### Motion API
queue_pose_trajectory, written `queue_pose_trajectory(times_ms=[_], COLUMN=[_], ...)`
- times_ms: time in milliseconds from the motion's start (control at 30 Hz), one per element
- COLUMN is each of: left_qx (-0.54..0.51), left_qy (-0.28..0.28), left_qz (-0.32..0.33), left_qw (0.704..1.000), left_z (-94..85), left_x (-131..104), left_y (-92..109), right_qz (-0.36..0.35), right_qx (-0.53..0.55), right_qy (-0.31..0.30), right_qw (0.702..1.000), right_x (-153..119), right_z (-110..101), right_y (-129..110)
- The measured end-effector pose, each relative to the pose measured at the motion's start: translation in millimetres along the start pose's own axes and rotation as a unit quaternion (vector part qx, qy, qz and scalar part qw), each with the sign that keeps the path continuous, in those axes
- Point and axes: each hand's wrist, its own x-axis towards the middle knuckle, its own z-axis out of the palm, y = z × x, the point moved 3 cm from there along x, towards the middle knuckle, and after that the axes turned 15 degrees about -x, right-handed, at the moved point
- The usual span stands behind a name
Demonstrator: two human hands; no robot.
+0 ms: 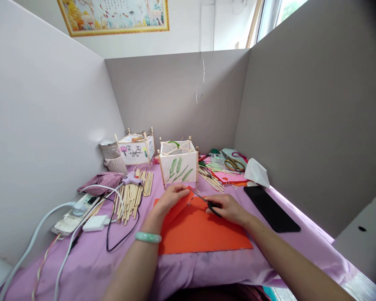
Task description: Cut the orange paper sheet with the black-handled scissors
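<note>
My left hand (174,197) pinches a narrow piece of orange-red paper (177,211), lifted above a larger orange-red sheet (207,234) that lies flat at the table's front. Black-handled scissors (212,205) are gripped in my right hand (230,208), their blades pointing left at the top end of the held piece. Whether the blades are parted is too small to tell. Just beyond my hands stands a lantern-like box (179,167) of sticks and white panels, with green plant drawings on its front.
At left lie wooden sticks (130,200), a lilac glue gun (132,179), a power strip (67,219) with cables, and a jar (113,156). A second stick-framed box (136,148) stands behind. Paper scraps (230,177), gold-handled scissors (233,163) and a black phone (271,209) lie at right. Grey partitions (178,92) surround the table.
</note>
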Motion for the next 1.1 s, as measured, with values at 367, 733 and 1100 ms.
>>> queue_pose_trajectory(times_ms=[367,733,1100], left_qx=[-0.067,-0.122,-0.092], left_qy=[0.012,0.056,0.039], left_qz=[-0.024,-0.032,-0.033], left_qw=[0.997,0.99,0.994], left_z=[2.6,2.0,3.0], left_x=[-7,-7,-8], left_y=[10,13,12], right_qz=[0.059,0.081,0.058], right_qx=[0.038,0.078,0.061], right_qy=[-0.027,-0.049,-0.05], right_qw=[0.997,0.992,0.995], right_x=[-1,-2,-1], right_z=[-1,0,-1], right_y=[2,1,-2])
